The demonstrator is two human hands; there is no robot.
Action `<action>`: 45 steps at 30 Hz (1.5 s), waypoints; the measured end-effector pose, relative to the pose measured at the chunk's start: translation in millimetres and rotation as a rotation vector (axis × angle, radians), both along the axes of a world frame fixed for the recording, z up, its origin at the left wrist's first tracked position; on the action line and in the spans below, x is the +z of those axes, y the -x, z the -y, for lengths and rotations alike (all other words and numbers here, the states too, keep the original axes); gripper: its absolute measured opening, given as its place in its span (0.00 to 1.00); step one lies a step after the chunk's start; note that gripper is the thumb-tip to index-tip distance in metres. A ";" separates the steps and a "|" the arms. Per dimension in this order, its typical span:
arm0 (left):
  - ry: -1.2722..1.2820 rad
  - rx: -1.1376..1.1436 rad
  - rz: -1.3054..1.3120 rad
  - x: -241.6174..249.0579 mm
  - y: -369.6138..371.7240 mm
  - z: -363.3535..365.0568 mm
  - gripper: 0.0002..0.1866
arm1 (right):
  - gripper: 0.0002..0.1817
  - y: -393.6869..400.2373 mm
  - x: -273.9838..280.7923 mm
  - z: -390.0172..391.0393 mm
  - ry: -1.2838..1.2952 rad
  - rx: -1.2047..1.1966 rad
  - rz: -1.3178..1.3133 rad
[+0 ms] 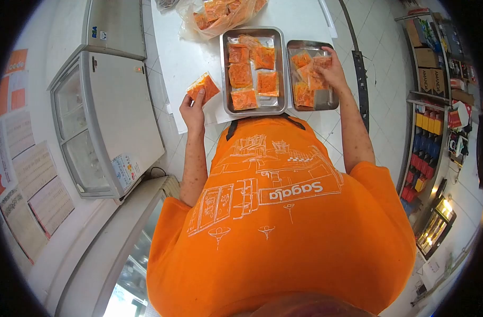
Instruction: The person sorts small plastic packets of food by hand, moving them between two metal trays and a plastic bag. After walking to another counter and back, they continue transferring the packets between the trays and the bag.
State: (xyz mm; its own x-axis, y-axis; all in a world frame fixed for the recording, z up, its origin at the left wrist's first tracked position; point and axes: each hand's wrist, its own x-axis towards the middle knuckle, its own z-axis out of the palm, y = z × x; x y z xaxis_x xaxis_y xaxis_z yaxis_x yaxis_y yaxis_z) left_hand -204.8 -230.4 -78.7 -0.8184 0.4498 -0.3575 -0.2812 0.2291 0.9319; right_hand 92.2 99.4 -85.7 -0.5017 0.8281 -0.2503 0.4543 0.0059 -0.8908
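My left hand (193, 112) pinches a flat clear packet of orange food (205, 87), left of the larger metal tray and above the white table. The larger metal tray (280, 100) holds several similar packets lying flat. To its right is a smaller metal tray (326, 100), also with several packets inside. Over that tray, my right hand (334, 73) has thumb and fingers around an orange packet (321, 63) on the tray's right side. My fingers partly cover this packet.
A clear plastic bag (191, 26) with more orange packets lies at the table's far side. The white table (170, 63) runs beneath the trays. Chest freezers (120, 105) stand at left, and stocked shelves (429, 116) at right.
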 end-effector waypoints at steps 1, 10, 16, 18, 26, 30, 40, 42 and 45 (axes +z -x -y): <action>0.014 -0.035 0.007 0.2 1.2 -3.2 0.19 | 0.39 -3.0 0.6 -0.1 0.001 0.022 0.001; -0.031 -0.106 0.048 -0.5 -1.4 -20.6 0.17 | 0.46 20.5 16.0 17.8 -0.036 0.048 -0.113; -0.065 -0.168 0.150 -8.0 -14.7 -28.7 0.15 | 0.50 26.9 40.1 16.9 0.007 0.102 -0.063; -0.083 -0.189 0.204 -10.2 -16.9 -28.8 0.16 | 0.50 23.8 33.8 13.0 0.036 0.110 -0.079; -0.070 -0.262 0.271 -6.3 -21.1 -29.9 0.17 | 0.49 27.9 40.9 18.8 0.018 0.072 -0.062; 0.020 -0.366 0.137 -20.1 -19.8 -29.6 0.15 | 0.49 39.7 49.4 27.7 -0.020 0.105 -0.079; 0.331 -0.824 -0.514 12.3 -49.8 -37.2 0.10 | 0.46 89.0 50.1 56.2 0.008 0.434 -0.132; 0.293 -0.884 -0.614 19.4 -55.4 -36.9 0.09 | 0.45 104.3 41.5 62.6 0.073 0.564 -0.109; 0.279 -0.984 -0.695 8.3 -58.7 -32.8 0.10 | 0.44 142.6 32.0 68.9 0.062 0.818 0.043</action>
